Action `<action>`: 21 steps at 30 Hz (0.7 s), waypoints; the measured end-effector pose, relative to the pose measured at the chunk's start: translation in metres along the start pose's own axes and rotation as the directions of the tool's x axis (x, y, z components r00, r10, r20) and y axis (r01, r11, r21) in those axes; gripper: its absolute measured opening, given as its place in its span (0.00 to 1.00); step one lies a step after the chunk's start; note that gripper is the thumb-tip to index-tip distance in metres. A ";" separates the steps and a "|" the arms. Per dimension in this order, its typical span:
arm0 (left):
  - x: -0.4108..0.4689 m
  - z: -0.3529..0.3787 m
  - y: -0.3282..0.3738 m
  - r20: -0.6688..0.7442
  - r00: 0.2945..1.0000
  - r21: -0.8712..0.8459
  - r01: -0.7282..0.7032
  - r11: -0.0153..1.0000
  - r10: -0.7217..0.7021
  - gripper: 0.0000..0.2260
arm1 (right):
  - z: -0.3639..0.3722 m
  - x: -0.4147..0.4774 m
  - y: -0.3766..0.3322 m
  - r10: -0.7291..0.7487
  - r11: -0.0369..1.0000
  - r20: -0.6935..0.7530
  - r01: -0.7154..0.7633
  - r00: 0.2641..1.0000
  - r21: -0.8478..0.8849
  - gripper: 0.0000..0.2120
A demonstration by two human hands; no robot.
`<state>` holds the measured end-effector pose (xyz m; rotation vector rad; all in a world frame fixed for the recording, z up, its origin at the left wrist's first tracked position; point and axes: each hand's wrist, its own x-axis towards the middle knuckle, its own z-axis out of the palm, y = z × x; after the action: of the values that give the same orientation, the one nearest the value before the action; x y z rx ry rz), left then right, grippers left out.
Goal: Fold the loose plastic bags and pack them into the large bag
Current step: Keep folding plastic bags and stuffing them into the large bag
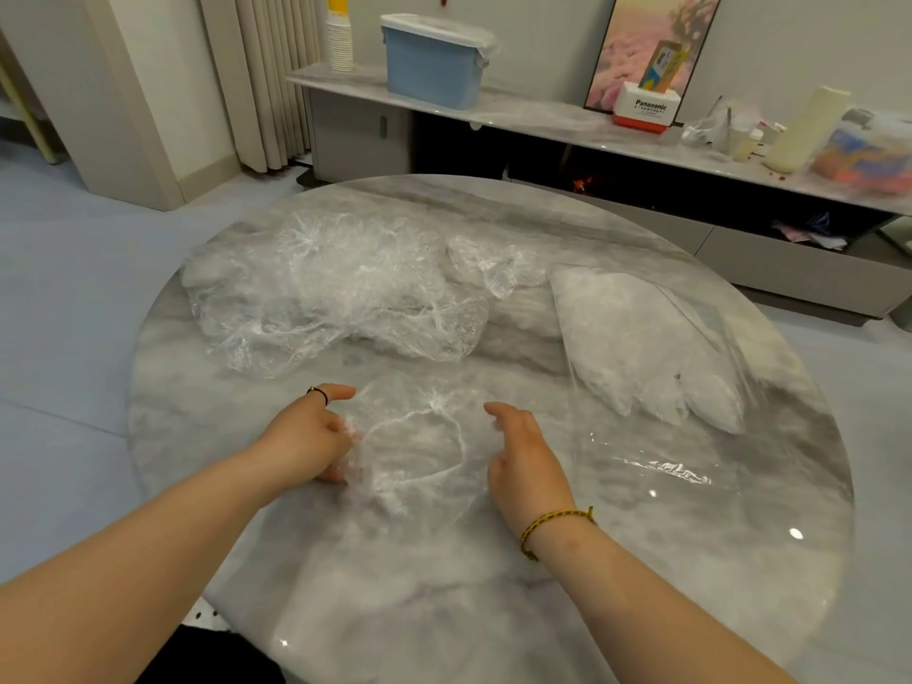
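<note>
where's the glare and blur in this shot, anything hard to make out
Head view: bright glare spots dot the round grey marble table and streak the large clear bag; wide-angle distortion bows the long grey cabinet; the far right edge is blurred; the thin clear plastic bag nearest the camera barely stands out.

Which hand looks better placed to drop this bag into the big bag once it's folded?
Probably the right hand: the large bag lies on that side of the table, just beyond it, while the left hand grips the left edge of the loose bag and would have to cross over.
</note>
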<state>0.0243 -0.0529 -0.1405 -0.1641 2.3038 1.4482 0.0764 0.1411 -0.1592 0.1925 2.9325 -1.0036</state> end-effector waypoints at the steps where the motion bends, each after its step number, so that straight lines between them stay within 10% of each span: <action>1: 0.001 -0.001 -0.001 0.003 1.000 -0.019 0.009 1.000 -0.009 0.21 | -0.003 0.003 0.005 0.000 0.999 -0.012 0.000 1.000 -0.032 0.28; 12: 0.002 -0.005 0.000 0.011 0.998 -0.202 0.066 0.977 -0.065 0.22 | -0.012 -0.002 0.008 0.071 0.981 -0.207 -0.030 0.976 0.192 0.10; 17: 0.001 -0.005 -0.008 0.048 0.999 -0.070 0.016 0.997 -0.013 0.30 | -0.001 -0.018 0.002 -0.530 0.839 -0.058 0.513 0.846 -0.181 0.09; 21: 0.005 -0.007 -0.012 0.032 0.999 -0.046 -0.014 0.999 0.016 0.30 | 0.016 -0.019 0.011 -0.602 0.703 0.188 0.627 0.776 -0.337 0.15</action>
<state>0.0214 -0.0641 -0.1498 -0.1358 2.2523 1.5004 0.0961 0.1381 -0.1768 -0.8795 3.0926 -0.3982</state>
